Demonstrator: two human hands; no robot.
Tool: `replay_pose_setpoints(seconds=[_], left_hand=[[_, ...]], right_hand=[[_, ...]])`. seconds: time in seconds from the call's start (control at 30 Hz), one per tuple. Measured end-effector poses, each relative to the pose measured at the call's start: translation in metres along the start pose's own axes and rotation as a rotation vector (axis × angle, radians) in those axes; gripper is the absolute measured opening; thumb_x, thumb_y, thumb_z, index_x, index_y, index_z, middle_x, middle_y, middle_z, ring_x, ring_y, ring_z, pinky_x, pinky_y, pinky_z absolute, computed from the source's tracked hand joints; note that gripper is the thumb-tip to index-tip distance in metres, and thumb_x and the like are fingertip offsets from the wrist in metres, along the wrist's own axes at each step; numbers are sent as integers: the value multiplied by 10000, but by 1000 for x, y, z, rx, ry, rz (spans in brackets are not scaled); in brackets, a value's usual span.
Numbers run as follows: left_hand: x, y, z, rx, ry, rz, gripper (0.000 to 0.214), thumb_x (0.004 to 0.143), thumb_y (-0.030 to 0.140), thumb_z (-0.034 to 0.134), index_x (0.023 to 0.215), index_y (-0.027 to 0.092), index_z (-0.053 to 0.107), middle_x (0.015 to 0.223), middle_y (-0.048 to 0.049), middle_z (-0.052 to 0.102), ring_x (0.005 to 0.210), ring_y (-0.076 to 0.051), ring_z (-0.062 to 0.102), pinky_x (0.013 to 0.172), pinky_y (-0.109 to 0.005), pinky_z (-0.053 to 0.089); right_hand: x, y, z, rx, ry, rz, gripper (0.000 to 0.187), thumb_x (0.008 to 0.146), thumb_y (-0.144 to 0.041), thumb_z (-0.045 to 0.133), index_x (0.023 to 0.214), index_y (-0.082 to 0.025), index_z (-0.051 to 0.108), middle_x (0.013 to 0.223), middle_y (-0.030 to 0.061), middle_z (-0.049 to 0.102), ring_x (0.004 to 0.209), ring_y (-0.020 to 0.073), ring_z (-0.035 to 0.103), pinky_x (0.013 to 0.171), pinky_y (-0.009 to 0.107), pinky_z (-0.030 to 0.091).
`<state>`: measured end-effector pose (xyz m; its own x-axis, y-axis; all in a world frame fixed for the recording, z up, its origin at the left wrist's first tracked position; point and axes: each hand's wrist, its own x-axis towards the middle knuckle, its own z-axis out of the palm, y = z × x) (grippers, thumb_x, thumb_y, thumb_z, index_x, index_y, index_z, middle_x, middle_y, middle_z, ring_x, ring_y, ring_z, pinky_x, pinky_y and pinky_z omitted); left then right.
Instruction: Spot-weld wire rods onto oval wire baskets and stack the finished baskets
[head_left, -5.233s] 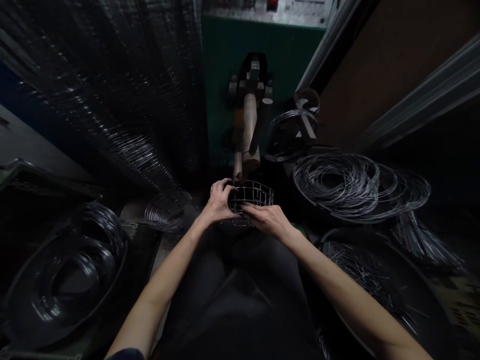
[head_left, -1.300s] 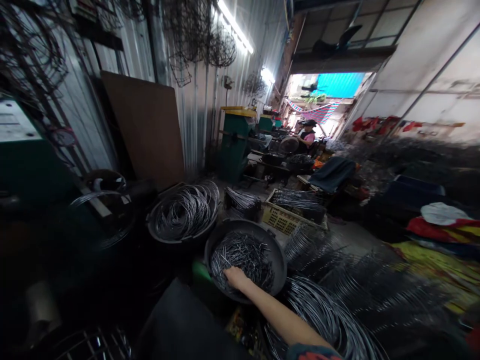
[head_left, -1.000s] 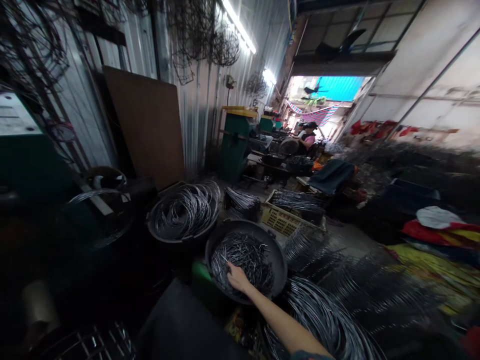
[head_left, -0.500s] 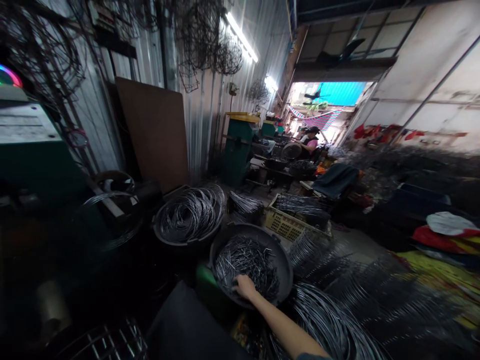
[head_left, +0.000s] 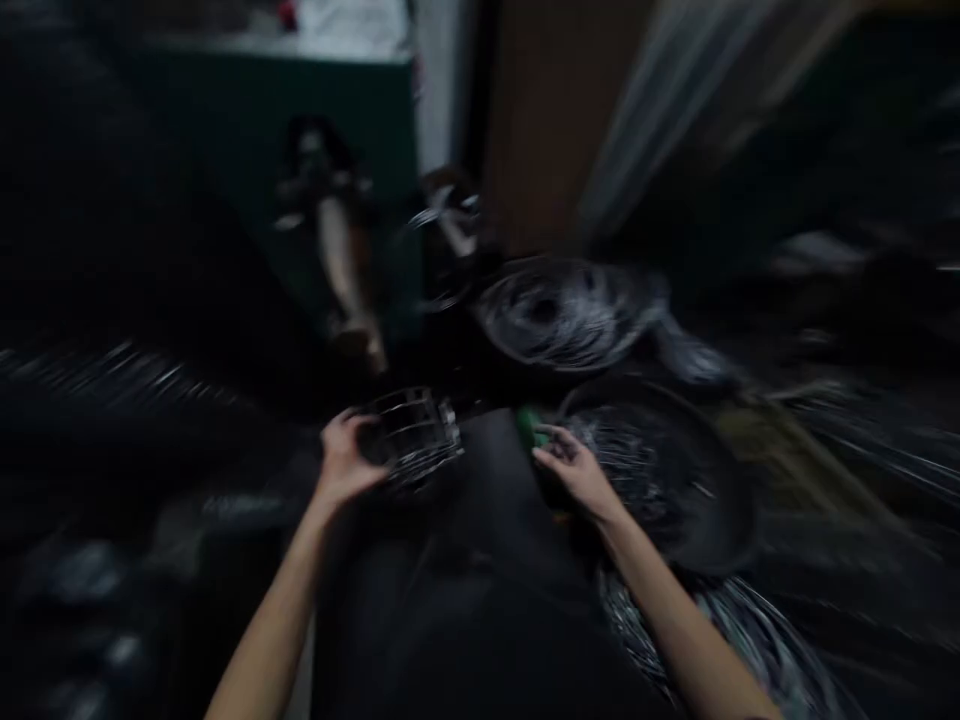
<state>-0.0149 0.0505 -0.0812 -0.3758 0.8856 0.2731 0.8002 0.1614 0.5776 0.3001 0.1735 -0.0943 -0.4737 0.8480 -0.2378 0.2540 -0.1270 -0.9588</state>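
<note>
The picture is smeared by motion. My left hand (head_left: pixel 346 466) is closed on the side of a small round wire basket (head_left: pixel 411 436) held over my dark lap. My right hand (head_left: pixel 571 466) is beside the near-left rim of a black basin (head_left: pixel 720 520) of short wire pieces; its fingers are curled in a pinch, and what they hold is too blurred to make out. A green object (head_left: pixel 529 428) shows just left of that hand.
A green machine (head_left: pixel 247 130) with a brown arm (head_left: pixel 341 270) stands ahead, above the basket. A second basin of wire rings (head_left: pixel 559 315) sits behind the first. More wire coils (head_left: pixel 739 630) lie at my lower right. A brown board (head_left: pixel 540 110) leans at the back.
My view has swung from the workshop aisle back down and left to the machine. My right hand has left the basin's wire pieces and moved toward my lap. My left hand and the basket are in view again.
</note>
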Motion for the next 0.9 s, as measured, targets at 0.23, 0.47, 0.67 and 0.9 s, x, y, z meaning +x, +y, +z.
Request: replay_pose_setpoints(seconds=[0.23, 0.47, 0.67, 0.9], left_hand=[[-39, -12, 0, -29, -107, -41, 730, 512, 239, 826, 1181, 252, 536, 1311, -117, 327, 1264, -357, 324, 1051, -530, 374], [-46, -9, -2, -30, -118, 27, 739, 573, 314, 838, 1243, 257, 531, 1320, -133, 286, 1264, -361, 306, 1057, -534, 366], [-39, -10, -13, -56, -65, -19, 795, 530, 371, 873, 1235, 256, 524, 1315, -128, 313, 1272, -361, 316, 1064, -542, 363], [-26, -19, -22, -73, 6, -37, 788, 491, 197, 831, 1215, 234, 521, 1312, -120, 326, 1259, -362, 330, 1058, -531, 379]], right_hand=[[24, -51, 92, 25, -746, 184, 398, 678, -406, 755, 985, -179, 642, 605, -44, 558, 496, 73, 465, 457, 186, 338], [43, -58, 129, -597, -462, -404, 218, 829, -340, 589, 927, -202, 727, 889, 38, 742, 803, 187, 672, 738, 310, 494], [25, -59, 138, -1070, -458, -736, 453, 853, -377, 571, 1284, -237, 581, 1203, 66, 666, 811, 217, 694, 613, 288, 496], [48, -58, 144, -1127, -384, -1018, 329, 907, -300, 509, 1205, -252, 638, 1162, 41, 686, 679, 145, 683, 590, 246, 470]])
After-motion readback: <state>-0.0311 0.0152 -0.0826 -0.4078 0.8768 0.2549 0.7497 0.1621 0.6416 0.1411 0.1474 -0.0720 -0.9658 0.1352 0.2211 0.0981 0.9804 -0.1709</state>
